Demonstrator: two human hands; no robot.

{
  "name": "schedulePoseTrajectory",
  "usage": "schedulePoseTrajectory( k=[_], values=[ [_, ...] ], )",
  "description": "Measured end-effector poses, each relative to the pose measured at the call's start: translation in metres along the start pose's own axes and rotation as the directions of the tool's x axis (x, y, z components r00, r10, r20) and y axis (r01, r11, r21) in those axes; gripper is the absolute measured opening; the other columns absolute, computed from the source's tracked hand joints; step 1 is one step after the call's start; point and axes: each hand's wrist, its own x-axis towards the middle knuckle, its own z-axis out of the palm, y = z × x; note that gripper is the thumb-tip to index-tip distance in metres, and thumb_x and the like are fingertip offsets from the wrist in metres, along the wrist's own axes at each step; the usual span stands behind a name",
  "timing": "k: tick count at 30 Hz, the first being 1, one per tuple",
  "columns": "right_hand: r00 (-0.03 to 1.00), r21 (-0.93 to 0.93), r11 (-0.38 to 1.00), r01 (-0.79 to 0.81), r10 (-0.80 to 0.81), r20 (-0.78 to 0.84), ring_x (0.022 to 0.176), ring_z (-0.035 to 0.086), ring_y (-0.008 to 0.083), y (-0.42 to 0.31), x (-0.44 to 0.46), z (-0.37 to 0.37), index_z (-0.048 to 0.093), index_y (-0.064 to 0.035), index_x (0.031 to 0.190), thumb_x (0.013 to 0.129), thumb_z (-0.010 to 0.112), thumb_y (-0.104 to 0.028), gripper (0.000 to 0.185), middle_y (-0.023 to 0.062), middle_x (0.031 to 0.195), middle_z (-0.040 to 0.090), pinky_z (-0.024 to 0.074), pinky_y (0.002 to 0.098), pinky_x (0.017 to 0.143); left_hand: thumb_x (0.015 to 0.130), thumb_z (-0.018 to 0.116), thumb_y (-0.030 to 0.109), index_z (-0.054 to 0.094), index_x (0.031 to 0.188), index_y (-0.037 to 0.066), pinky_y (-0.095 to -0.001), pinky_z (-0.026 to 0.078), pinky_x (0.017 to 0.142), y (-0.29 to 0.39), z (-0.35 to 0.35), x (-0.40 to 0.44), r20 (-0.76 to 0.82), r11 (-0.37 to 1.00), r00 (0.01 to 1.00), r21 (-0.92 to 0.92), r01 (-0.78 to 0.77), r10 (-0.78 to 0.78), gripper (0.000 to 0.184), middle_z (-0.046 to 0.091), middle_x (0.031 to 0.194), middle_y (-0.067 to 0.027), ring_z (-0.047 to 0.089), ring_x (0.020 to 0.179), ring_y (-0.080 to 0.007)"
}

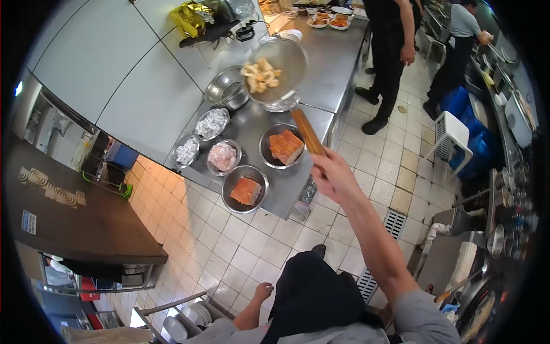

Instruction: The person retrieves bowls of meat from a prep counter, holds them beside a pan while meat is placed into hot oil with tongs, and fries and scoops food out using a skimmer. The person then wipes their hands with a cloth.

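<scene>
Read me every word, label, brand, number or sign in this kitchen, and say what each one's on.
Readable text: none.
Blue-and-white label on the brown panel at the left: seems to carry print, but too small and blurred to read.
Wooden handle in the right hand: no lettering visible.
Metal bowls: no lettering I can make out.

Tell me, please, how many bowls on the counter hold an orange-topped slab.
2: one bowl at the near edge of the counter, the other bowl beyond it, to the right. The strainer may hide another.
</scene>
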Motion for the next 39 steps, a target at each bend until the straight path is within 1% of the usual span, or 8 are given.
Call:
schedulePoseTrajectory(
  k=[7, 11, 18, 26, 28, 32, 35, 39],
  values=[
    [0.885, -0.568, 0.770, 0.291, -0.442, -0.146, 0.035, 0.030, 0.0046, 0.035, 0.173, 0.062, 0.046, -0.0061, 0.093, 0.086, 0.052, -0.011, 0.010, 0.0005, 0.056, 0.043, 0.0186, 0.0228, 0.029, 0.081, 0.057, 0.023, 0.063, 0.101, 0.001, -0.0278, 0.050, 0.051, 0.075, -0.015, -0.048, 0.008, 0.943, 0.988, -0.295, 0.151, -0.156, 0.030, 0.065, 0.070, -0.0123, 0.063, 0.055, -0.0164],
    [0.983, -0.107, 0.991, 0.077, -0.094, -0.157, 0.036, 0.030, 0.0049, 0.020, 0.150, 0.052, 0.044, -0.0073, 0.091, 0.086, 0.051, -0.011, 0.010, 0.0003, 0.058, 0.042, 0.0184, 0.0227, 0.029, 0.082, 0.056, 0.014, 0.057, 0.106, 0.000, -0.0251, 0.050, 0.054, 0.077, -0.026, -0.008, -0.117, 0.778, 0.987, -0.628, 0.014, -0.112, 0.028, 0.062, 0.078, -0.0081, 0.061, 0.064, -0.0142],
    [0.998, 0.412, 0.909, -0.062, 0.049, 0.041, 0.035, 0.027, 0.0037, 0.022, 0.070, -0.031, 0.040, -0.0127, 0.088, 0.089, 0.049, -0.016, 0.010, -0.0002, 0.059, 0.042, 0.0159, 0.0201, 0.027, 0.083, 0.056, 0.014, 0.056, 0.110, 0.002, -0.0244, 0.049, 0.055, 0.176, -0.087, 0.020, -0.083, 0.832, 0.995, -0.548, -0.086, 0.048, 0.029, 0.062, 0.081, -0.0062, 0.061, 0.069, -0.0131],
    [0.927, 0.491, 0.819, 0.298, -0.126, -0.352, 0.036, 0.027, 0.0026, 0.040, -0.207, -0.137, 0.042, -0.0156, 0.101, 0.091, 0.049, -0.014, 0.013, -0.0029, 0.062, 0.039, 0.0173, 0.0172, 0.027, 0.081, 0.058, 0.019, 0.062, 0.101, 0.000, -0.0286, 0.047, 0.049, 0.182, -0.040, 0.051, 0.357, 0.940, 0.889, 0.077, -0.333, 0.286, 0.028, 0.064, 0.070, -0.0111, 0.059, 0.053, -0.0150],
    [0.825, 0.437, 0.772, 0.461, -0.191, -0.532, 0.036, 0.028, 0.0021, 0.055, -0.288, -0.148, 0.041, -0.0173, 0.102, 0.091, 0.048, -0.014, 0.013, -0.0035, 0.063, 0.040, 0.0182, 0.0175, 0.027, 0.082, 0.057, 0.019, 0.062, 0.103, -0.001, -0.0314, 0.049, 0.053, 0.186, -0.033, 0.066, 0.513, 0.840, 0.816, 0.292, -0.458, 0.266, 0.030, 0.064, 0.072, -0.0142, 0.061, 0.057, -0.0180],
    [0.281, -0.013, 0.725, 0.689, -0.284, -0.917, 0.036, 0.031, 0.0030, 0.071, -0.432, -0.150, 0.045, -0.0117, 0.099, 0.089, 0.049, -0.008, 0.012, -0.0008, 0.064, 0.045, 0.0192, 0.0180, 0.026, 0.082, 0.055, 0.015, 0.060, 0.105, -0.001, -0.0320, 0.048, 0.051, 0.115, -0.007, 0.197, 0.654, 0.445, 0.582, 0.389, -0.807, 0.484, 0.029, 0.064, 0.073, -0.0134, 0.062, 0.061, -0.0195],
    [-0.243, -0.367, 0.696, 0.617, -0.275, -0.930, 0.036, 0.034, 0.0038, 0.082, -0.527, -0.148, 0.046, -0.0053, 0.093, 0.085, 0.050, -0.007, 0.009, 0.0013, 0.064, 0.048, 0.0205, 0.0179, 0.026, 0.082, 0.053, 0.012, 0.057, 0.108, -0.002, -0.0304, 0.048, 0.048, 0.239, -0.012, 0.115, 0.668, 0.827, 0.721, 0.293, -0.480, 0.182, 0.029, 0.062, 0.072, -0.0111, 0.063, 0.061, -0.0197],
    [-0.582, -0.556, 0.703, 0.443, -0.247, -0.775, 0.034, 0.031, 0.0054, 0.119, -0.657, -0.193, 0.049, -0.0061, 0.104, 0.085, 0.051, -0.008, 0.019, 0.0020, 0.065, 0.051, 0.0209, 0.0221, 0.028, 0.083, 0.054, 0.010, 0.055, 0.107, -0.003, -0.0273, 0.048, 0.043, 0.315, 0.019, 0.073, 0.660, 0.703, 0.702, 0.365, -0.610, 0.266, 0.027, 0.060, 0.070, -0.0081, 0.060, 0.054, -0.0165]
  ],
)
